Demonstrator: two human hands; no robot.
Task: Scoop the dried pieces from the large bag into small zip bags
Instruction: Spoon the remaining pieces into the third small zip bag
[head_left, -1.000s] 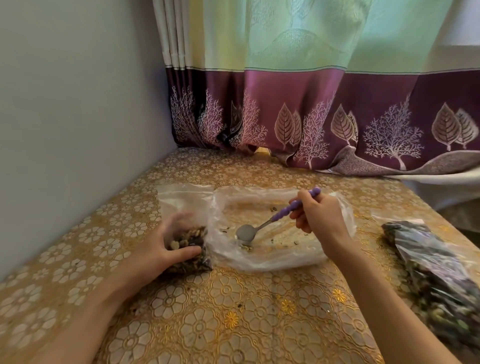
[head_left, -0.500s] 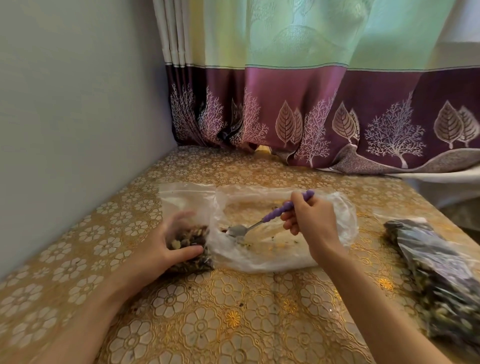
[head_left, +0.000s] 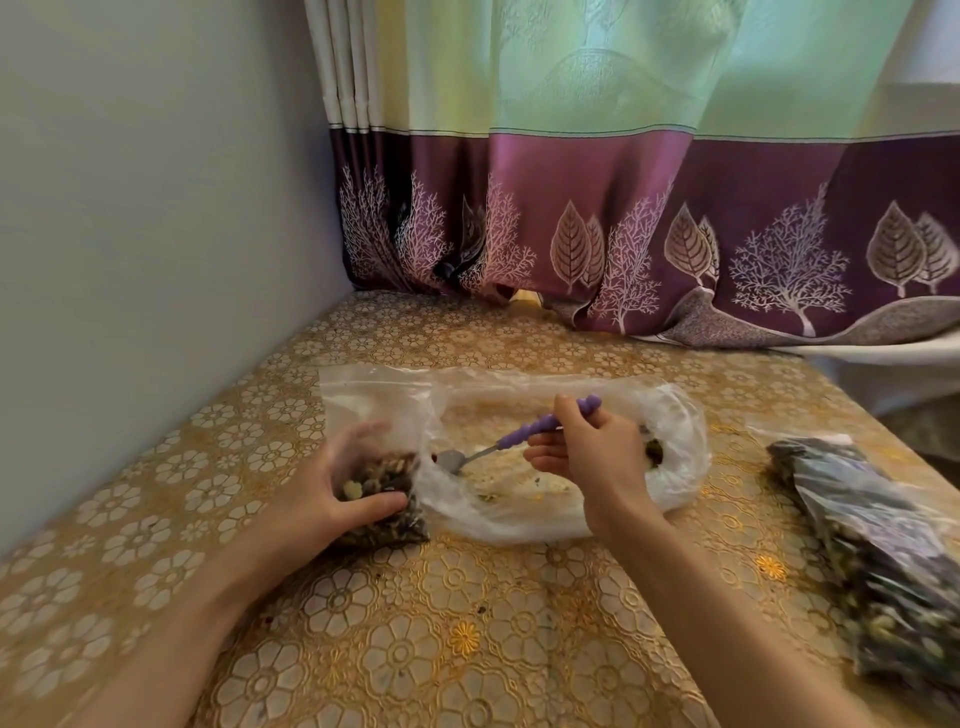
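Spoon (head_left: 511, 441) inside large bag (head_left: 675, 447) rim

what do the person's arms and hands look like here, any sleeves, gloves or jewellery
Both forearms are bare from the bottom edge of the frame up to the hands, with no sleeve showing. The left hand and right hand wear no gloves, and no ring, watch or bracelet is visible on the sides facing the camera. The fingernails are too small and blurred to judge.

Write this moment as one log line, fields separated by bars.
left hand: holds small bag | right hand: holds spoon | spoon bowl: inside large bag, near small bag
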